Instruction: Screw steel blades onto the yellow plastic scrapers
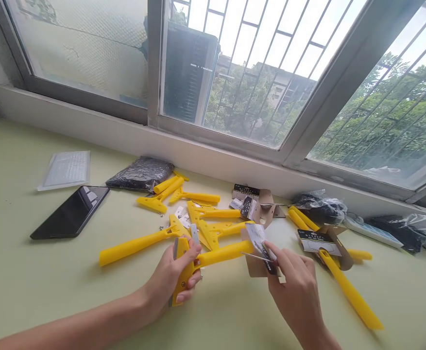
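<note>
My left hand is closed around the head of a yellow scraper, whose blade edge faces left and whose handle points right. In my right hand is a printed cardboard sleeve, pinched between thumb and fingers at the end of the scraper's handle. A thin metal rod, perhaps a screwdriver shaft, sticks out of the same hand; its other end is hidden. Just beyond my hands lie several more yellow scrapers, with small metal blades and loose screws among them.
Scrapers with cardboard sleeves lie to the right. More packaging rests near the window sill. A black phone or tablet, a clear-wrapped white pad and a black plastic-wrapped bundle are at the left. Bagged black items line the back right.
</note>
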The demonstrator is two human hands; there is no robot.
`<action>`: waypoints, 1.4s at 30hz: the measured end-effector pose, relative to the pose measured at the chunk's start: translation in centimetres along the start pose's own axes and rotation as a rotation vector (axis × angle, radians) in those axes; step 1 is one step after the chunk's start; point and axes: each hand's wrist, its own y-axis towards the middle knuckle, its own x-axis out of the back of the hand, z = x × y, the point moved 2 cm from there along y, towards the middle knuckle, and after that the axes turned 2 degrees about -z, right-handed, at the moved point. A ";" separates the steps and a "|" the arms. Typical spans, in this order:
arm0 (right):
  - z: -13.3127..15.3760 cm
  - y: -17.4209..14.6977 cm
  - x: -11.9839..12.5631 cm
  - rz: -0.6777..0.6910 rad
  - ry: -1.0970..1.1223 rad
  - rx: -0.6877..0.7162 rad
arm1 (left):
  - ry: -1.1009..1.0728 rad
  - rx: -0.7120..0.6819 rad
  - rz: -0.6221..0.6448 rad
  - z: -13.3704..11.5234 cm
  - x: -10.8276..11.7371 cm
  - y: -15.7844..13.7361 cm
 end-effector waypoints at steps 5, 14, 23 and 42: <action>-5.3 2.6 -1.2 -0.072 0.013 -0.345 | -0.043 0.034 0.007 -0.2 0.3 0.0; -0.5 4.5 -2.6 0.151 0.194 -0.429 | -0.084 -0.083 0.196 0.9 0.2 0.5; 7.6 2.6 2.3 0.063 0.646 0.044 | 0.018 -0.057 0.361 1.4 -0.1 -0.2; 9.0 2.4 3.1 -0.031 0.693 0.187 | 0.329 -0.112 0.329 1.0 -1.0 -1.5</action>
